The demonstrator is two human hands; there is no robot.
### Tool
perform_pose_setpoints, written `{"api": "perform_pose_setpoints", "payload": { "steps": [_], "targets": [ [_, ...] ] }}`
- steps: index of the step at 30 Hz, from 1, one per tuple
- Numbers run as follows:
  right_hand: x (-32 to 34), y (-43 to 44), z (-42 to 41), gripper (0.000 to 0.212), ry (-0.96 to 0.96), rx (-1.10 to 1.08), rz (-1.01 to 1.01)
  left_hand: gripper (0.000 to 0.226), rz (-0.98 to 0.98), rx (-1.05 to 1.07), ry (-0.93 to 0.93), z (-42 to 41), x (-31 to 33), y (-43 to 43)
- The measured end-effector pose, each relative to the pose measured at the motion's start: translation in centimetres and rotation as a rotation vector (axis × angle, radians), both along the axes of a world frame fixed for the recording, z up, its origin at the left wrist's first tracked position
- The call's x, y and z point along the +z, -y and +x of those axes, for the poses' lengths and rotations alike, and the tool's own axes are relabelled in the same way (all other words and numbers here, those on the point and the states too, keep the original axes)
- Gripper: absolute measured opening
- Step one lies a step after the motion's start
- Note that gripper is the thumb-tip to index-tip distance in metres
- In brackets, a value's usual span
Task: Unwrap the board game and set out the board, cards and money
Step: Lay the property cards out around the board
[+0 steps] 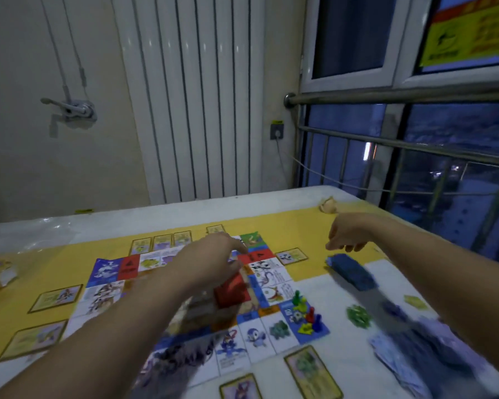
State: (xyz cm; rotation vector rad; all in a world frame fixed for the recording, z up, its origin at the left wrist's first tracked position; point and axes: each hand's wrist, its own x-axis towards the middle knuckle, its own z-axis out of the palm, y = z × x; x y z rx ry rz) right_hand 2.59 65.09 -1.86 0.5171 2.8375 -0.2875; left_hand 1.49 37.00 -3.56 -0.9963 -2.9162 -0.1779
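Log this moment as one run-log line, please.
board laid out | left hand over red stack | right hand near blue stack, empty

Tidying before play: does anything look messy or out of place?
The pale notes at the near right lie in a loose heap, not a stack, and a crumpled tan scrap sits at the far edge of the table.

- Single view, taken from my head, at seated or standing height over the table.
- It faces forward and tilts down; the wide lens bows straight lines near the frame edges.
- Range is close: both my forearms enter from the bottom edge, with my left hand and right hand at mid-frame.
- The board fills the lower centre.
- The upper half takes in the radiator straight ahead and the window to the right.
- The lower right is blurred.
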Motion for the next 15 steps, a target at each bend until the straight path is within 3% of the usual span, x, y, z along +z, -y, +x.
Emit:
{"api": "perform_pose_setpoints", "payload": {
  "steps": [6,15],
  "targets": [
    [-2.0,-2.4,2.9,0.042,0.098,-0.090,0.018,0.035,0.022,-0.131,0.081,3.1,-1.1,-6.3],
    [-2.7,-3.1,2.3,0.039,0.150,-0.049,0.067,0.034,0.092,-0.140,0.111,3.5,-1.1,-8.5]
  ]
}}
